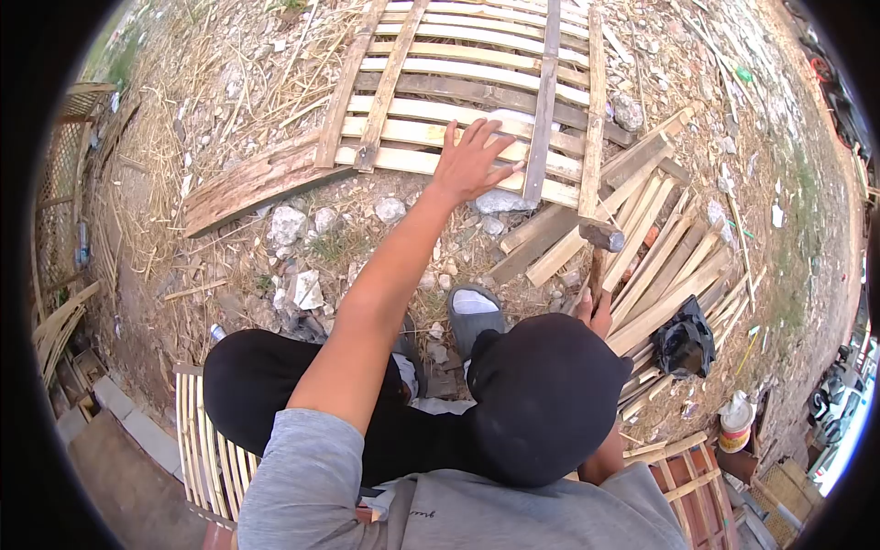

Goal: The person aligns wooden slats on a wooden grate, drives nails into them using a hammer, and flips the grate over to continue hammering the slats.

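My left hand (pixel 472 160) reaches forward with its fingers spread over the near slats of a slatted wooden panel (pixel 449 108). It seems to rest on them, and I see nothing held in it. Beside my right knee, my right hand (pixel 598 313) is closed around the handle of a hammer (pixel 602 236). The hammer's metal head points up, close to the panel's near right corner. My right knee hides part of that hand's wrist and forearm. The panel has pale slats across several longer, darker bars.
A thick weathered board (pixel 266 183) lies under the panel's left corner. Loose wood strips (pixel 655 247) are piled at the right, with a black plastic bag (pixel 684 337) on them. A white bucket (pixel 736 420) stands farther right. Stones (pixel 288 225) and straw litter the ground.
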{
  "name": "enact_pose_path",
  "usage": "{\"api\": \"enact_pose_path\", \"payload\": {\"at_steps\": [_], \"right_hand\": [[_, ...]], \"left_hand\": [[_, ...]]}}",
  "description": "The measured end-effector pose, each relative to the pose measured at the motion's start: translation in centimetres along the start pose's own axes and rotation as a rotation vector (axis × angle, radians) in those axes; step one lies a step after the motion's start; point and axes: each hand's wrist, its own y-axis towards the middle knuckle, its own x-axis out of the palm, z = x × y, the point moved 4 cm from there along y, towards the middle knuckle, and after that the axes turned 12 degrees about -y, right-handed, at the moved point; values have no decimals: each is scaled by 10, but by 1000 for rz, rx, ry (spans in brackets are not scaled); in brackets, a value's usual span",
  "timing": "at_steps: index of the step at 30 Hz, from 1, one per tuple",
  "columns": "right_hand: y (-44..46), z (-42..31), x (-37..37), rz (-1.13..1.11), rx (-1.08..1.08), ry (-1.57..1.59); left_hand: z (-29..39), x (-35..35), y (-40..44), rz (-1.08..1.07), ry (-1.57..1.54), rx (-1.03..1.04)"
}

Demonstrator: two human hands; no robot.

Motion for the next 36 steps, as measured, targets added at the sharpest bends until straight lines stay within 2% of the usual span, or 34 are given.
{"api": "enact_pose_path", "payload": {"at_steps": [3,6,9,10,13,14,20,27,30,36], "right_hand": [[-33,19,-12,-200,184,-51],[-57,31,-13,-262,191,-61],[-75,37,-7,-284,160,-41],[-80,39,-5,-292,156,-34],[-92,44,-1,-308,152,-18],[-96,45,0,-309,154,-13],[-118,50,2,-325,157,8],[-136,56,11,-358,143,37],[-142,57,16,-377,141,53],[-151,63,23,-404,120,95]], "left_hand": [[-9,-18,-14,-136,-4,88],[-17,-30,-24,-169,45,168],[-20,-34,-22,-201,47,136],[-14,-37,-22,-136,105,229],[-13,-28,-22,-272,142,283],[-10,-30,-23,-196,149,364],[2,-38,-23,-109,267,458],[30,-89,13,-109,316,558],[42,-102,29,-158,349,531],[64,-144,72,-105,401,519]]}}
